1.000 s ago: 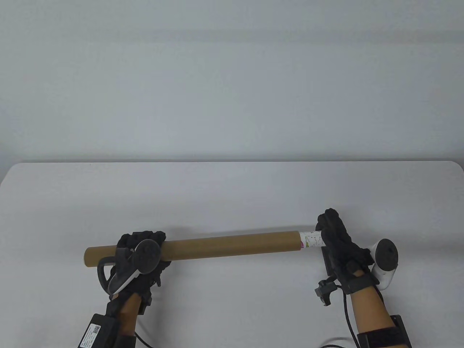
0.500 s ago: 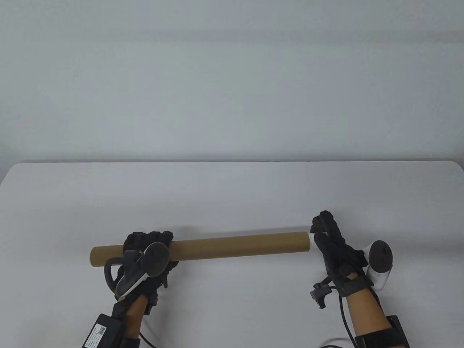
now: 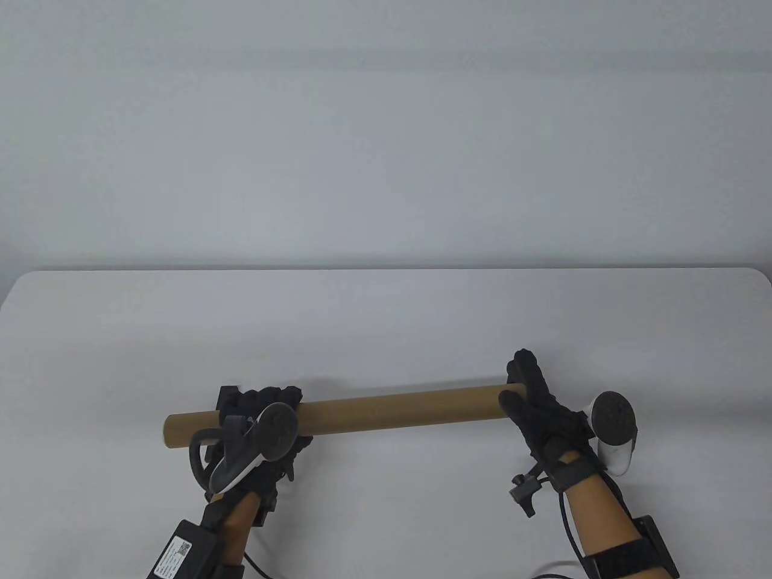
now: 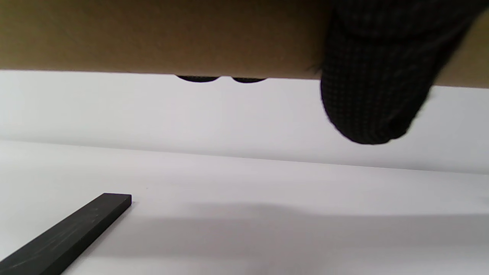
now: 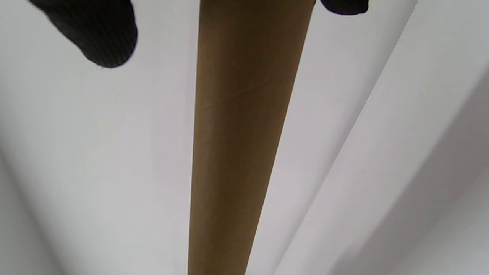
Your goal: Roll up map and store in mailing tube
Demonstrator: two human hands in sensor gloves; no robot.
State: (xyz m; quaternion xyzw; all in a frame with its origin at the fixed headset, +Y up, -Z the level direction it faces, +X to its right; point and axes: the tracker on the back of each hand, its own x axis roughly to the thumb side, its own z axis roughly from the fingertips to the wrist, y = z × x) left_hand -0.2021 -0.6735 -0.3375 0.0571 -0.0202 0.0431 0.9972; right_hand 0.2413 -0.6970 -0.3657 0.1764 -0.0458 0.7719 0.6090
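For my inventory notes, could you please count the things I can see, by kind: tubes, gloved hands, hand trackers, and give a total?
Brown mailing tube: 1
Gloved hands: 2, left hand and right hand
Trackers: 2, left tracker and right tracker
Total: 5
The map is not visible.

A bare recording setup, more lab than home – a plain white table (image 3: 386,313) with rounded corners against a blank pale wall (image 3: 386,132), gloved hands wired with cables

Black knit gloves, white-black trackers, bare forearms
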